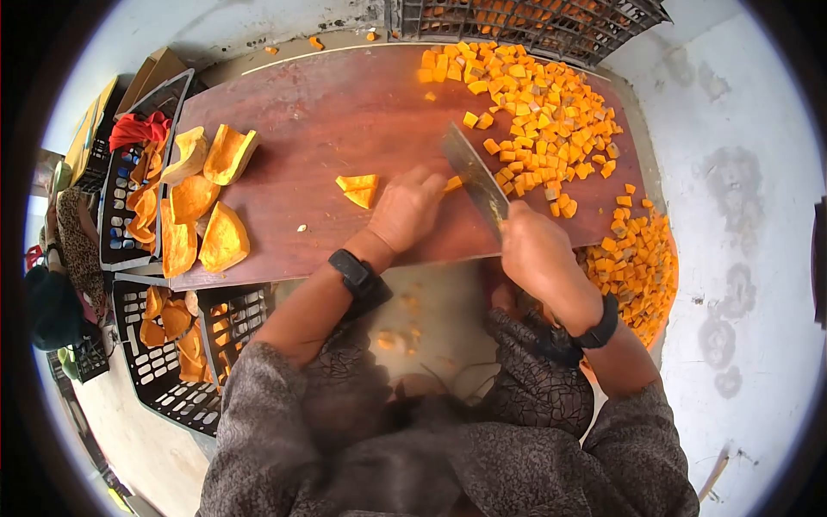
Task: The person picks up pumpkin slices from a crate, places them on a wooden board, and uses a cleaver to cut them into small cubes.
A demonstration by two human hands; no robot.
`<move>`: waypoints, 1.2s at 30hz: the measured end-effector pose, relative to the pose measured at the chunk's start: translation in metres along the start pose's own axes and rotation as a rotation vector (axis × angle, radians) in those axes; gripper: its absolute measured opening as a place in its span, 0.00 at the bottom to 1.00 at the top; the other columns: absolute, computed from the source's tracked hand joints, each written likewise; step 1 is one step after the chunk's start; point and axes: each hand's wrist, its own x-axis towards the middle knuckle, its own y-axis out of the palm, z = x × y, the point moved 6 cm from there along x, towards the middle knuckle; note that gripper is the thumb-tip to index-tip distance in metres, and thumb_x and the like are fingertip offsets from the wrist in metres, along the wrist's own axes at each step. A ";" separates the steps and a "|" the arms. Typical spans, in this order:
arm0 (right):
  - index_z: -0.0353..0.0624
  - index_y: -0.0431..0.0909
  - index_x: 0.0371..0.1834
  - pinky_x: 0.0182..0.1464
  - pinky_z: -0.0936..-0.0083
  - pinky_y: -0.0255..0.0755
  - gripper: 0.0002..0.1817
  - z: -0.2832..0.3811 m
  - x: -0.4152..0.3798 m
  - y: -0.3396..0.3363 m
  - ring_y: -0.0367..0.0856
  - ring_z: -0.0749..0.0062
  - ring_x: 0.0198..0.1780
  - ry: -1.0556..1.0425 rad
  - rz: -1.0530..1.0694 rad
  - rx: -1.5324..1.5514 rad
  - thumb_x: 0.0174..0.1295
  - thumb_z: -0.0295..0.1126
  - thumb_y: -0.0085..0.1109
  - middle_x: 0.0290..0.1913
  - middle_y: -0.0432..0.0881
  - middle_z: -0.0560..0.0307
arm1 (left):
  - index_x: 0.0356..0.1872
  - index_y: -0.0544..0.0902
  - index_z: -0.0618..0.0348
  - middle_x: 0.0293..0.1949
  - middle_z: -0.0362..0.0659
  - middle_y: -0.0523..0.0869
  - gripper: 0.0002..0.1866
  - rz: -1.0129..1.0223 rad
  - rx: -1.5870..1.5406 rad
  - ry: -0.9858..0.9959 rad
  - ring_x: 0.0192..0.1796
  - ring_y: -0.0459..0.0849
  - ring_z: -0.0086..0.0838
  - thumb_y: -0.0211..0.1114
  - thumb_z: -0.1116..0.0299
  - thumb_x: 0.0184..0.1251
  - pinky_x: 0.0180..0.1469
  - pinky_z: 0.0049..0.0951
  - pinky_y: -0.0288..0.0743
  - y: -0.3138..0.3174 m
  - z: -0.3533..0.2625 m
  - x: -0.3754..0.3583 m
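Observation:
My right hand [538, 250] grips the handle of a cleaver [474, 177], its blade tilted over the brown cutting board [327, 112]. My left hand [407, 207] presses down on a small orange pumpkin strip [452, 183] right beside the blade. Two cut pumpkin wedges [358, 189] lie just left of my left hand. A large heap of orange pumpkin cubes [543, 112] covers the board's far right part.
Big peeled pumpkin chunks [202, 198] pile up at the board's left end. Black crates [172, 353] with more pieces stand at the left. A container of cubes [642, 267] sits at the right, another crate [534, 21] behind the board.

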 end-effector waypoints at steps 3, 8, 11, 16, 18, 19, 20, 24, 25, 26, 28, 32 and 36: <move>0.35 0.70 0.35 0.38 0.47 0.73 0.07 0.007 0.021 0.023 0.80 0.34 0.34 -0.040 -0.026 -0.045 0.65 0.28 0.53 0.27 0.80 0.35 | 0.34 0.78 0.59 0.33 0.51 0.79 0.03 -0.018 0.011 0.043 0.36 0.80 0.50 0.60 0.74 0.59 0.39 0.45 0.76 0.002 -0.003 -0.001; 0.35 0.71 0.36 0.39 0.48 0.73 0.06 -0.004 0.036 0.020 0.81 0.34 0.35 0.035 -0.163 0.047 0.64 0.28 0.53 0.28 0.80 0.34 | 0.36 0.79 0.60 0.34 0.52 0.80 0.05 -0.002 -0.042 0.039 0.38 0.81 0.51 0.63 0.76 0.59 0.42 0.45 0.77 0.003 0.004 -0.002; 0.34 0.71 0.36 0.39 0.48 0.73 0.08 -0.009 0.022 0.001 0.80 0.33 0.36 -0.008 -0.265 0.108 0.65 0.29 0.53 0.29 0.80 0.33 | 0.37 0.79 0.60 0.34 0.51 0.80 0.05 -0.007 -0.054 0.024 0.38 0.81 0.51 0.62 0.77 0.59 0.42 0.45 0.77 0.001 0.001 -0.002; 0.32 0.71 0.38 0.40 0.47 0.72 0.09 0.008 0.000 -0.010 0.80 0.32 0.38 0.077 0.021 0.030 0.66 0.29 0.52 0.30 0.80 0.31 | 0.38 0.80 0.60 0.35 0.51 0.80 0.06 0.003 -0.041 0.038 0.39 0.81 0.51 0.62 0.77 0.59 0.43 0.44 0.76 0.000 0.000 -0.001; 0.33 0.71 0.38 0.40 0.47 0.72 0.09 0.005 0.001 0.000 0.80 0.32 0.38 0.040 0.038 0.032 0.66 0.30 0.52 0.30 0.80 0.31 | 0.38 0.80 0.60 0.35 0.51 0.81 0.07 0.010 -0.038 0.037 0.39 0.81 0.51 0.61 0.77 0.59 0.43 0.44 0.76 0.001 0.000 -0.003; 0.33 0.71 0.38 0.40 0.47 0.73 0.08 0.005 0.002 0.007 0.80 0.33 0.38 0.003 0.053 0.035 0.66 0.30 0.52 0.31 0.80 0.31 | 0.39 0.80 0.59 0.35 0.52 0.81 0.07 0.017 -0.033 0.037 0.39 0.81 0.51 0.61 0.77 0.59 0.43 0.44 0.77 0.001 0.000 -0.004; 0.33 0.71 0.38 0.40 0.47 0.73 0.08 0.002 0.007 0.015 0.80 0.33 0.38 0.003 0.056 0.042 0.66 0.30 0.52 0.31 0.80 0.31 | 0.39 0.80 0.59 0.35 0.52 0.81 0.07 0.023 -0.029 0.034 0.39 0.81 0.51 0.61 0.77 0.59 0.43 0.44 0.77 0.001 0.001 -0.004; 0.35 0.72 0.37 0.41 0.48 0.73 0.08 0.003 0.029 0.026 0.80 0.34 0.38 0.016 -0.022 0.021 0.66 0.30 0.52 0.30 0.81 0.32 | 0.38 0.80 0.59 0.35 0.51 0.81 0.06 -0.016 -0.064 0.042 0.39 0.81 0.50 0.61 0.77 0.59 0.42 0.45 0.77 0.004 -0.001 -0.002; 0.35 0.73 0.37 0.41 0.48 0.73 0.08 0.005 0.037 0.024 0.81 0.34 0.38 0.036 -0.062 0.022 0.66 0.30 0.52 0.30 0.81 0.33 | 0.38 0.81 0.58 0.35 0.51 0.81 0.06 -0.018 -0.057 0.055 0.39 0.81 0.50 0.60 0.77 0.59 0.41 0.45 0.77 0.003 0.001 -0.001; 0.35 0.73 0.37 0.41 0.48 0.73 0.08 0.008 0.045 0.027 0.81 0.34 0.38 0.019 -0.065 0.031 0.66 0.30 0.52 0.30 0.81 0.33 | 0.38 0.81 0.58 0.35 0.51 0.81 0.06 -0.024 -0.039 0.053 0.39 0.81 0.50 0.60 0.77 0.59 0.41 0.45 0.77 0.002 0.004 -0.001; 0.35 0.72 0.35 0.40 0.47 0.73 0.09 0.007 0.054 0.023 0.81 0.35 0.37 0.065 -0.205 0.051 0.66 0.31 0.53 0.30 0.81 0.34 | 0.36 0.81 0.59 0.35 0.51 0.83 0.07 0.002 -0.047 0.075 0.37 0.83 0.50 0.60 0.77 0.56 0.40 0.44 0.78 0.000 0.000 -0.002; 0.33 0.72 0.37 0.38 0.50 0.73 0.10 -0.002 0.038 0.008 0.80 0.34 0.36 -0.026 -0.235 0.104 0.66 0.31 0.54 0.30 0.79 0.31 | 0.40 0.82 0.57 0.39 0.51 0.84 0.09 0.042 -0.069 0.018 0.43 0.82 0.50 0.61 0.76 0.59 0.45 0.44 0.79 -0.015 0.001 0.005; 0.31 0.72 0.39 0.37 0.52 0.72 0.10 -0.006 0.014 0.006 0.79 0.33 0.36 0.067 -0.017 0.236 0.66 0.31 0.55 0.30 0.79 0.30 | 0.43 0.83 0.58 0.43 0.50 0.85 0.12 0.230 0.138 -0.091 0.45 0.83 0.49 0.63 0.77 0.56 0.48 0.42 0.80 -0.063 0.038 0.015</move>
